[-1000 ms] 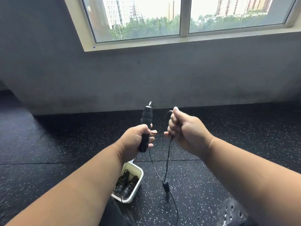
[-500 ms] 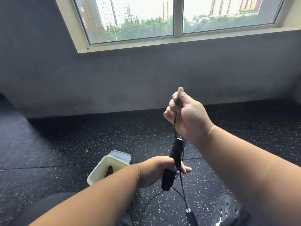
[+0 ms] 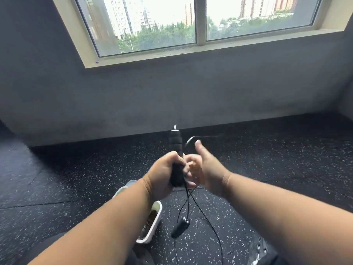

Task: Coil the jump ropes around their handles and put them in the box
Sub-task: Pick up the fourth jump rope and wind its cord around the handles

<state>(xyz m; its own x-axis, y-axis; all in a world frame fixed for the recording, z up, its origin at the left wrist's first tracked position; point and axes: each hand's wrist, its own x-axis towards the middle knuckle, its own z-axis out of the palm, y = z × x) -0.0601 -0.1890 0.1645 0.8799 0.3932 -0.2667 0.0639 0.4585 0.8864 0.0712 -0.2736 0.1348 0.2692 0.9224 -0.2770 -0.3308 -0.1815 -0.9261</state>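
Left hand (image 3: 162, 175): clenched around black handle (image 3: 176, 159), held upright.
Right hand (image 3: 207, 169): beside handle, thumb raised; grasp undeterminable.
Box (image 3: 155, 222): below handle.

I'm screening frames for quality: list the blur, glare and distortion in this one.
Head view: the right hand and the rope loop above it are motion-blurred; the left hand and the handle are sharper. The sky in the window is blown out. The wide lens tilts the window frame. The floor is dim.
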